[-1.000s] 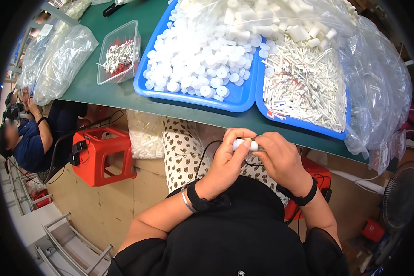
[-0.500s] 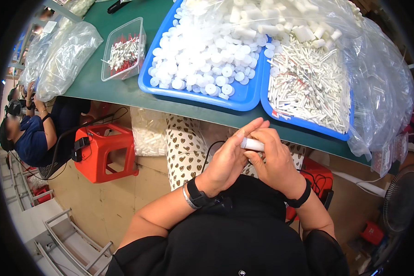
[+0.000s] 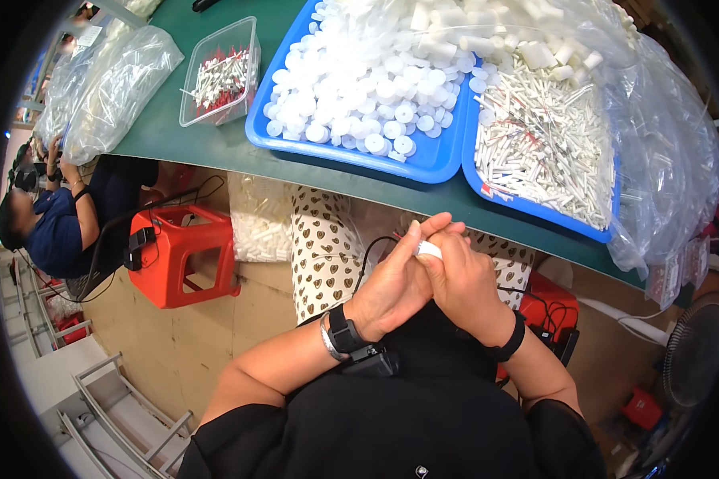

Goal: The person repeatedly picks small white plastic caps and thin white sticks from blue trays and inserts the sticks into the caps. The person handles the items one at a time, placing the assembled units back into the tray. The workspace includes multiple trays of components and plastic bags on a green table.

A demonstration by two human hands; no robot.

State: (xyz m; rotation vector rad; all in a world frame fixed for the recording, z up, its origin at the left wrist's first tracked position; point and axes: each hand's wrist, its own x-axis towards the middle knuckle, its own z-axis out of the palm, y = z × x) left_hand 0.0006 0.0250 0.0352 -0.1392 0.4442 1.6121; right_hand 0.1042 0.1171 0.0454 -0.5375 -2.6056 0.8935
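Between two hands [image 3: 395, 289] [image 3: 470, 286], one white cylinder [image 3: 429, 250]

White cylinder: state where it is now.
In the head view, the white cylinder is right of centre, gripped in the right hand beside the left hand, in front of the green table.

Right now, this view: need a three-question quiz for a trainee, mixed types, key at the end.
1. Multiple choice. Which hand's fingers and thumb grip the small white piece?
A) left
B) right
C) neither

2. True or false. The clear plastic box stands to the left of both blue trays.

3. Fill in the blank. The plastic stool to the left of the person's patterned trousers is ____ in colour.

Key
1. B: the right hand grips it.
2. True.
3. Red.
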